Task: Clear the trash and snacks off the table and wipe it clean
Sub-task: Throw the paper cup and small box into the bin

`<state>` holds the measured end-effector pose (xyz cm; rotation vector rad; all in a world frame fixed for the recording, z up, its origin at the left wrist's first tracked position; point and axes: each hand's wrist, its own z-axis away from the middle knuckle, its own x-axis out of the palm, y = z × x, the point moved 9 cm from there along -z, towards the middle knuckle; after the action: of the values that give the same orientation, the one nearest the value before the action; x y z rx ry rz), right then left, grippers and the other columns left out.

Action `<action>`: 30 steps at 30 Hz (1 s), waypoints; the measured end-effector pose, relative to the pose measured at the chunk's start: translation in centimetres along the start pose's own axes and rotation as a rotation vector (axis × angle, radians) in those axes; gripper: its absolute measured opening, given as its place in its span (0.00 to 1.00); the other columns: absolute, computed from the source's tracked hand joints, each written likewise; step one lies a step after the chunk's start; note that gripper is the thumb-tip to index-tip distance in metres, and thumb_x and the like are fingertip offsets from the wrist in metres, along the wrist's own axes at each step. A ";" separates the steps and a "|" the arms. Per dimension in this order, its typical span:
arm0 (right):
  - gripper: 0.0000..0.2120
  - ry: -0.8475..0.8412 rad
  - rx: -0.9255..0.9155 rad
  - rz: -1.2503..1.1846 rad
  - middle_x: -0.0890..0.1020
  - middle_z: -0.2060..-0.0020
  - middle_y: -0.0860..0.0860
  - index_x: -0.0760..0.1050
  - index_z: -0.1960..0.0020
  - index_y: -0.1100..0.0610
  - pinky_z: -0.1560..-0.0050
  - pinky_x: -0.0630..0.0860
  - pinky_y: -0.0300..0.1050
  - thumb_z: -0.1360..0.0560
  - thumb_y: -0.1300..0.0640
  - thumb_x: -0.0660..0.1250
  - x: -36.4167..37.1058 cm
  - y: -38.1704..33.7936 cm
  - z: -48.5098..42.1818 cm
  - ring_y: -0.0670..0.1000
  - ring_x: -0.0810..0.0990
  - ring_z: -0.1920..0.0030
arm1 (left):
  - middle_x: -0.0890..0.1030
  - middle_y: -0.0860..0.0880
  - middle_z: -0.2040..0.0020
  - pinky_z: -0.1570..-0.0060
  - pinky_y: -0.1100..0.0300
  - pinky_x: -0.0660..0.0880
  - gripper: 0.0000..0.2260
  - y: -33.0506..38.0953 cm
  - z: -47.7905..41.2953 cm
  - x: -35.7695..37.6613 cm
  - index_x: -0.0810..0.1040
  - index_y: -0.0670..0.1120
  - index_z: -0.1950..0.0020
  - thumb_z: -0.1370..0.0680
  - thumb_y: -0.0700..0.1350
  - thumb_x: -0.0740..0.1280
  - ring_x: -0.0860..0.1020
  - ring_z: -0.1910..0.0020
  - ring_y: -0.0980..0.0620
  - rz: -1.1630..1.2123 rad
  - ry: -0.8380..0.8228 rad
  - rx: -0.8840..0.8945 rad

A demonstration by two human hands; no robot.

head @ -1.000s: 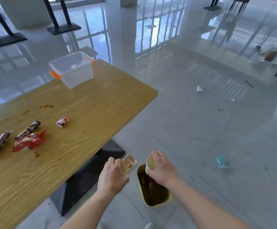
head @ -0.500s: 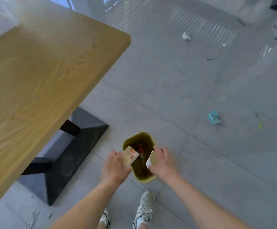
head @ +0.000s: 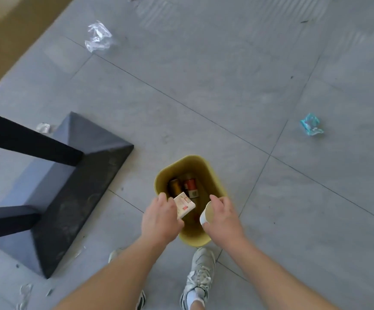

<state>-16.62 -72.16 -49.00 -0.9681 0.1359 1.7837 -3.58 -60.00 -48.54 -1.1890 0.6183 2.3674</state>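
Observation:
A small yellow-green trash bin [head: 206,166] stands on the grey floor tiles, with an orange can [head: 175,185] and a red can [head: 190,184] lying inside. My left hand [head: 161,220] grips a small beige carton [head: 184,206] over the bin's left rim. Over the right rim, my right hand [head: 222,217] holds a white paper cup [head: 205,214] tipped on its side. Only a blurred corner of the wooden table [head: 7,25] shows at the top left; its top is out of view.
The table's black pyramid base [head: 69,198] and dark legs stand left of the bin. Litter lies on the floor: clear plastic wrap [head: 97,38], a teal wrapper [head: 311,124], scraps by the base. My sneakers [head: 200,274] stand just behind the bin.
The view has tilted down from the tabletop to the floor. Both hands have come down closer over the bin, still holding the carton and the cup.

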 end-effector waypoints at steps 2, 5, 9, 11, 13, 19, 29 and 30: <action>0.37 0.017 0.001 -0.003 0.63 0.32 0.52 0.57 0.23 0.52 0.34 0.68 0.46 0.28 0.53 0.70 0.2 0.2 -0.7 0.55 0.66 0.33 | 0.66 0.54 0.54 0.64 0.63 0.65 0.21 0.3 -0.7 0.6 0.74 0.50 0.40 0.30 0.55 0.70 0.67 0.54 0.54 -0.002 -0.002 -0.004; 0.37 0.026 -0.001 -0.005 0.64 0.32 0.52 0.58 0.24 0.52 0.33 0.67 0.45 0.28 0.53 0.71 0.3 0.3 -1.5 0.55 0.66 0.33 | 0.68 0.54 0.53 0.64 0.63 0.73 0.21 0.5 -1.5 1.2 0.74 0.52 0.39 0.30 0.55 0.70 0.69 0.54 0.53 0.007 0.006 -0.019; 0.37 0.044 -0.004 -0.004 0.64 0.32 0.52 0.58 0.24 0.52 0.33 0.68 0.45 0.28 0.52 0.72 0.2 0.3 -2.1 0.54 0.67 0.33 | 0.69 0.54 0.53 0.61 0.62 0.77 0.22 1.0 -2.0 1.7 0.73 0.53 0.38 0.30 0.55 0.71 0.71 0.53 0.53 0.022 0.009 -0.027; 0.38 0.054 -0.016 0.000 0.64 0.31 0.52 0.58 0.24 0.51 0.33 0.68 0.46 0.28 0.52 0.72 0.1 0.2 -2.4 0.55 0.68 0.33 | 0.69 0.54 0.53 0.62 0.62 0.77 0.21 1.2 -2.3 1.8 0.73 0.53 0.39 0.30 0.55 0.71 0.71 0.53 0.53 0.023 0.017 -0.022; 0.40 0.060 -0.028 0.001 0.62 0.29 0.52 0.57 0.24 0.51 0.31 0.67 0.47 0.29 0.50 0.74 0.1 0.2 -2.6 0.55 0.67 0.32 | 0.69 0.54 0.54 0.62 0.62 0.74 0.21 1.3 -2.6 2.1 0.73 0.52 0.40 0.30 0.56 0.70 0.70 0.55 0.53 0.010 0.025 -0.012; 0.36 0.104 -0.035 -0.028 0.64 0.29 0.51 0.59 0.25 0.50 0.31 0.67 0.48 0.28 0.48 0.73 0.2 0.5 -2.7 0.55 0.66 0.32 | 0.69 0.53 0.53 0.60 0.61 0.75 0.21 0.8 -2.9 2.3 0.71 0.52 0.42 0.30 0.58 0.70 0.70 0.55 0.54 0.017 0.043 -0.028; 0.31 0.091 -0.027 -0.014 0.66 0.30 0.51 0.60 0.24 0.51 0.32 0.68 0.50 0.23 0.48 0.66 -0.9 0.0 -2.1 0.54 0.66 0.31 | 0.72 0.52 0.49 0.43 0.56 0.73 0.18 0.8 -1.9 -0.1 0.72 0.51 0.38 0.27 0.53 0.66 0.71 0.50 0.51 -0.070 0.124 0.060; 0.31 0.093 -0.029 -0.013 0.66 0.30 0.51 0.60 0.24 0.51 0.32 0.68 0.50 0.23 0.48 0.66 -1.1 -0.1 -1.9 0.54 0.66 0.31 | 0.72 0.52 0.49 0.43 0.56 0.73 0.18 0.8 -1.7 -0.5 0.72 0.51 0.38 0.27 0.52 0.65 0.71 0.50 0.51 -0.077 0.124 0.064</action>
<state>-15.36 -73.90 -49.52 -1.0708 0.1619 1.7339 -2.67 -61.70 -48.82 -1.3146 0.6708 2.2064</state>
